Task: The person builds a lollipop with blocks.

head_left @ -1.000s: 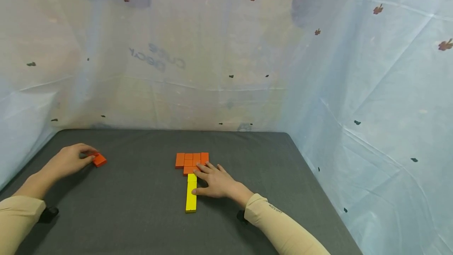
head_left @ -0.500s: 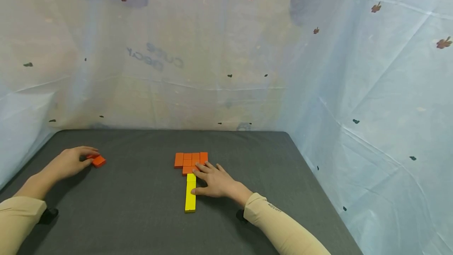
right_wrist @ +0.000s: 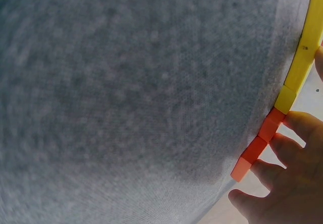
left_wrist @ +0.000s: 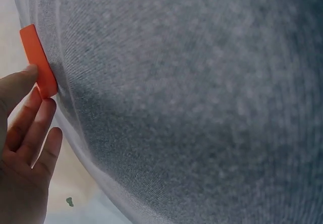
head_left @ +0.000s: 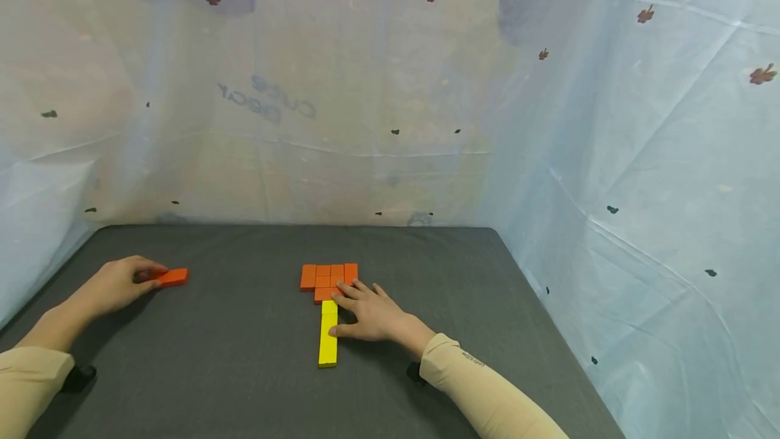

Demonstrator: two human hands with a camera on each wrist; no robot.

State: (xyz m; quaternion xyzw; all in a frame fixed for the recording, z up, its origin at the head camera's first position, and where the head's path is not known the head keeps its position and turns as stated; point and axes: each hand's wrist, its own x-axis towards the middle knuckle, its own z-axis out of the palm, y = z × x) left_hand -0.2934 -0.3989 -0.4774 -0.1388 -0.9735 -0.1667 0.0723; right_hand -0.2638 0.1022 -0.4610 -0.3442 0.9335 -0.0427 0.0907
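Observation:
In the head view, my left hand (head_left: 122,284) pinches a flat orange block (head_left: 173,277) at the table's left side. The left wrist view shows thumb and fingers on one end of this orange block (left_wrist: 36,55), its other end sticking out. Several orange blocks (head_left: 323,276) lie together in a flat patch near the middle. Two yellow blocks (head_left: 328,341) run in a line from that patch toward me. My right hand (head_left: 374,314) lies spread, fingertips on the orange patch and thumb on the long yellow block; part of the patch is hidden under it.
A dark grey cloth-covered table (head_left: 237,364) carries the blocks. Behind it and along the right side hangs a pale translucent sheet (head_left: 341,87) with small leaf prints, close to the table edge.
The orange block at the left has turned in my left hand's fingers and now points more to the right, with more of its length showing. My right hand stays in place.

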